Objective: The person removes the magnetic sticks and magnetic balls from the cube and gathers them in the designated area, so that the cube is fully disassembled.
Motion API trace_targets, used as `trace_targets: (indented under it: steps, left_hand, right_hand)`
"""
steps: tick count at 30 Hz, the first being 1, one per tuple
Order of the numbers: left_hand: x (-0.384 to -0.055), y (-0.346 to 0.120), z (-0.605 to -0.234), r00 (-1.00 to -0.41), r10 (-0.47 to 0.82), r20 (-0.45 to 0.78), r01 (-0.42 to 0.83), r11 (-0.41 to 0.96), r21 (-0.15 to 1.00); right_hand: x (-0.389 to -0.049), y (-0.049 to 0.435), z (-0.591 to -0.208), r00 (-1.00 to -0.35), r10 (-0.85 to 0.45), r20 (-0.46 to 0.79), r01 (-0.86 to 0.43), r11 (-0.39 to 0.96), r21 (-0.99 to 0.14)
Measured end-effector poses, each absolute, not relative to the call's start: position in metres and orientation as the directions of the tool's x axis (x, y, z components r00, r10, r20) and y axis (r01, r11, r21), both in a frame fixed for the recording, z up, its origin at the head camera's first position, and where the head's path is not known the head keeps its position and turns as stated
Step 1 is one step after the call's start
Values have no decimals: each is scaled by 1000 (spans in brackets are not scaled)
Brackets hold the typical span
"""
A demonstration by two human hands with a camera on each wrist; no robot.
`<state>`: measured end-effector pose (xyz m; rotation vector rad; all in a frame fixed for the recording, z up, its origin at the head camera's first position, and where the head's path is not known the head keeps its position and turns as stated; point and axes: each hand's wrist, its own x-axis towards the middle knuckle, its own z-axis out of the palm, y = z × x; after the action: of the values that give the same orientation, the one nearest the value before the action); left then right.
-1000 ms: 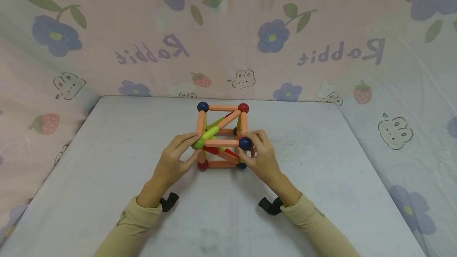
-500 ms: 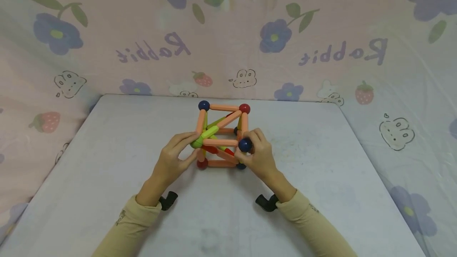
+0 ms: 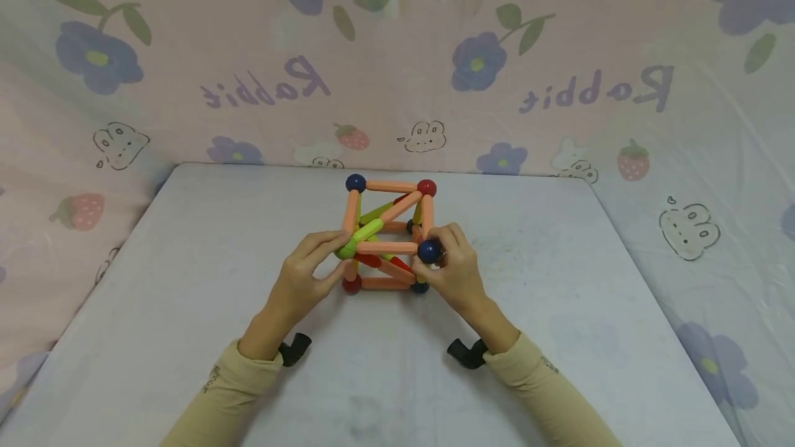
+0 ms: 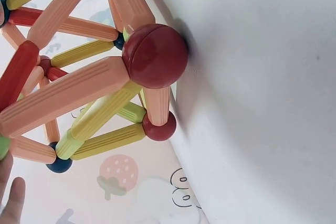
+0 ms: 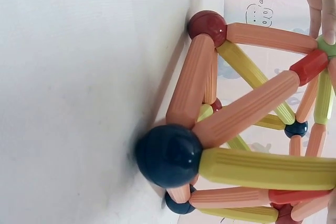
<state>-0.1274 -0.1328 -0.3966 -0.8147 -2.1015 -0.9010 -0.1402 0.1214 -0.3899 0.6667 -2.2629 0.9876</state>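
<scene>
A box-shaped frame of magnetic sticks and balls stands on the table, with an orange top-front stick (image 3: 388, 248) facing me. My left hand (image 3: 302, 272) pinches the green ball (image 3: 345, 249) at its upper front left corner. At the upper front right corner, my right hand (image 3: 456, 271) grips a dark blue ball (image 3: 429, 252), thumb and fingers around it. The left wrist view shows a red ball (image 4: 155, 56) low at the front left. A lower dark blue ball (image 5: 169, 156) fills the foreground of the right wrist view. Diagonal sticks in red, orange and yellow cross the sides.
The white table (image 3: 546, 281) extends to both sides of the frame. Behind it hangs a pale curtain (image 3: 385, 88) printed with flowers, strawberries and rabbits. A black wrist mount (image 3: 467, 354) juts inward from the right sleeve, another black mount (image 3: 295, 350) from the left.
Both hands keep their holds on the corner balls. The right hand and forearm shifted slightly left, then slightly back right; the frame stays almost where it was.
</scene>
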Motion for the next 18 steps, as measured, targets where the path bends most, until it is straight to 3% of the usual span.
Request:
trace_targets:
  steps: [12,18]
  left_hand:
    - [-126,-128,-397,-606,265,750,731,558,394]
    - [-126,-129,-397,-586,249,771,732,572,372]
  right_hand:
    - [-145,120,-391,-702,-188,686,-631,611,-478]
    - [-146,118,-391,-689,-203,696,-652,592,-474]
